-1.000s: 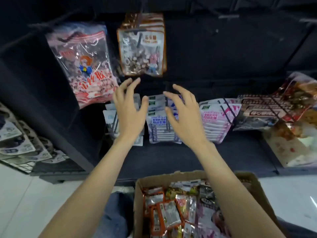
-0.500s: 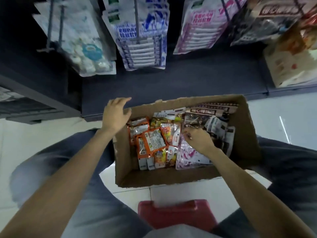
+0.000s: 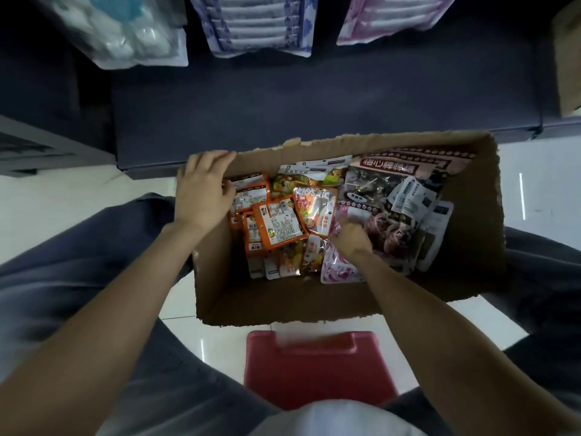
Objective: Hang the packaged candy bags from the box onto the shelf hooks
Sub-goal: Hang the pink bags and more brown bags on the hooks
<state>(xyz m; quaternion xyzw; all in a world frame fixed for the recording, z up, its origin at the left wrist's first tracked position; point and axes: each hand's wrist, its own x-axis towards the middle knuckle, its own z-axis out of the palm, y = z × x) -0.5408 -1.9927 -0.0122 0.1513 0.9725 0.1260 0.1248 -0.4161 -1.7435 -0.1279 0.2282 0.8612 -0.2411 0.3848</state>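
I count three bunches of hanging packs along the top edge: white-and-teal ones (image 3: 125, 36) at left, blue-striped ones (image 3: 261, 26) in the middle, pink-striped ones (image 3: 393, 17) at right; I cannot count the bags inside each bunch. Below them runs the dark shelf base (image 3: 314, 99), with pale floor tiles (image 3: 63, 196) on either side. One open cardboard box (image 3: 478, 215) sits on the floor between my knees, its far rim torn and ragged, its near end bare cardboard with free room. My left hand (image 3: 204, 193) is draped over the box's far-left corner, fingers curled loosely on the rim, holding no bag. Inside, going rightward, I see a fan of orange-bordered packets (image 3: 276, 225), at least four, overlapping; then a clear bag of mixed yellow and red sweets (image 3: 317, 202); then my right hand (image 3: 350, 239) pressed down among the bags, fingers bent onto a pink-patterned bag (image 3: 339, 272), though I cannot tell whether it has a real grip. Further right lies a large maroon bag with printed characters (image 3: 390, 171) and a few grey-white sachets (image 3: 412, 196). One red stool (image 3: 314, 369) stands nearest me.
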